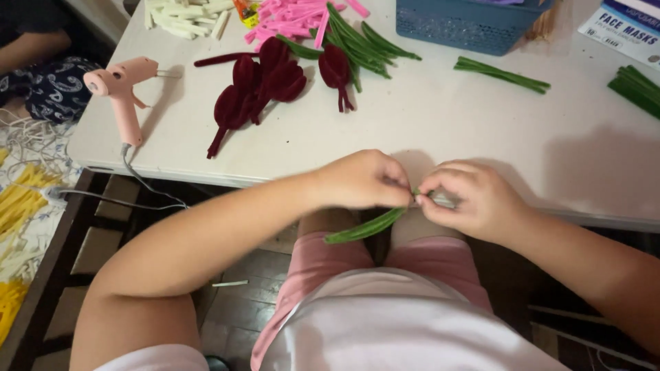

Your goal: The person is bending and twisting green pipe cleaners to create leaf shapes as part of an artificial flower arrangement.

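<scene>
A pink glue gun (121, 89) and dark red pipe-cleaner petals (261, 86) lie on the white table (426, 130). At its near edge, left hand (361, 180) and right hand (467, 199) — close together — both pinch a green pipe-cleaner leaf (364, 227) over the lap.

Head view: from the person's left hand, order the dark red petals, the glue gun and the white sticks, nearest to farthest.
From the left hand:
1. Dark red petals, on the table just beyond the hand, up and to its left.
2. Glue gun, pink, at the table's left edge.
3. White sticks, at the far left corner.
</scene>
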